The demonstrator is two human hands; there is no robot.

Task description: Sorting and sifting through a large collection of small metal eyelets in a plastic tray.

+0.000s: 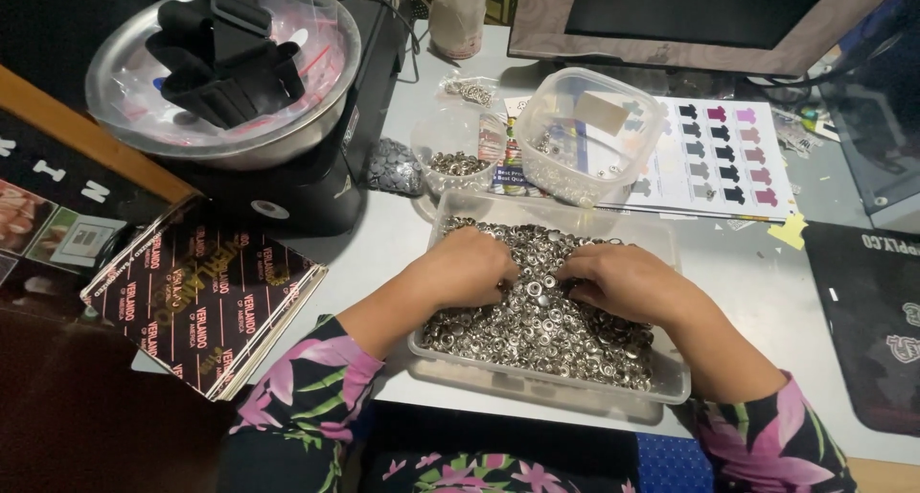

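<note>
1. Farthest left, a stack of dark printed sheets [204, 306] lies at the table edge, and behind it a metal bowl [144, 119] holding black straps sits on a black machine.
2. Next, the left hand [467, 268] rests palm down on a heap of small silver snap rings [541, 325]. Its fingers are curled loosely and dip into the pile; whether they pinch a piece cannot be told, since the fingertips are buried.
3. Those rings fill a clear plastic tray [671, 383] that stands on the grey table straight in front of the person, between both flowered sleeves.
4. Just right of centre, the right hand [623, 280] lies on the same heap, fingers bent inward toward the left hand, the two hands nearly meeting. Its grip is likewise hidden.
5. Sorting here likely goes best with light, shallow strokes, so that pieces stay inside the low tray walls.
6. Behind the tray stands a smaller clear tub [586, 134], tilted, with a few pieces inside.
7. Farthest right lies a paper chart of coloured shirt shapes [728, 158].
</note>
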